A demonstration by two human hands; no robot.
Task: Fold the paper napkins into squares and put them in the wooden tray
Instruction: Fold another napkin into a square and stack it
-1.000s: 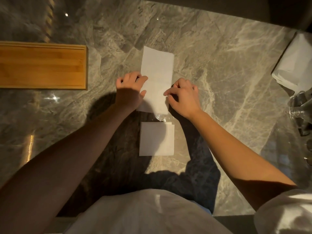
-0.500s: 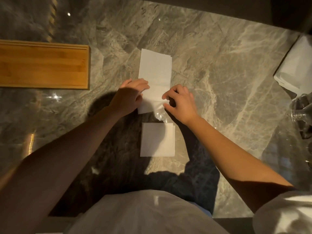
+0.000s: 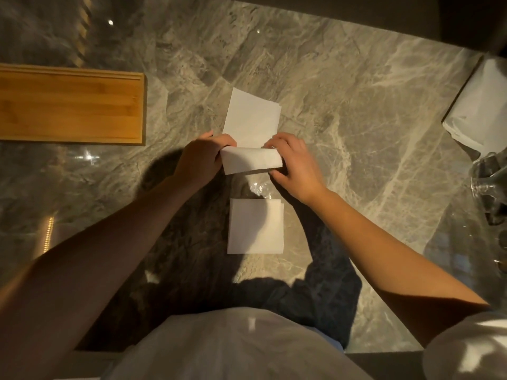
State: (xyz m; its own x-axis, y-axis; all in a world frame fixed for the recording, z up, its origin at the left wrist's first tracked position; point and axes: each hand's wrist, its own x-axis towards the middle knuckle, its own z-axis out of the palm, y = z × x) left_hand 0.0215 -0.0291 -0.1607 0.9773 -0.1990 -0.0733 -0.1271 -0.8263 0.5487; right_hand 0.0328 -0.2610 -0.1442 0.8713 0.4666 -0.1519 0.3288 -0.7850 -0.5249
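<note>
Napkin [image 3: 252, 119], centre of marble table [image 3: 356, 105]: folded square [image 3: 255, 226] at 6 o'clock, crumpled clear wrap [image 3: 256, 187] between them; white paper stack [image 3: 480, 111] at 3 o'clock. White strip, its near end curled over and pinched by left hand [image 3: 203, 157] and right hand [image 3: 293, 163]. Wooden tray [image 3: 71, 105] at 10 o'clock, well apart.

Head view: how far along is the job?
Done: one square-folded white paper napkin on the grey marble table. In hand: left hand and right hand pinch a long white napkin strip, its near end curled over. Left: finish that fold, move both into the rectangular wooden tray, showing no napkins.
</note>
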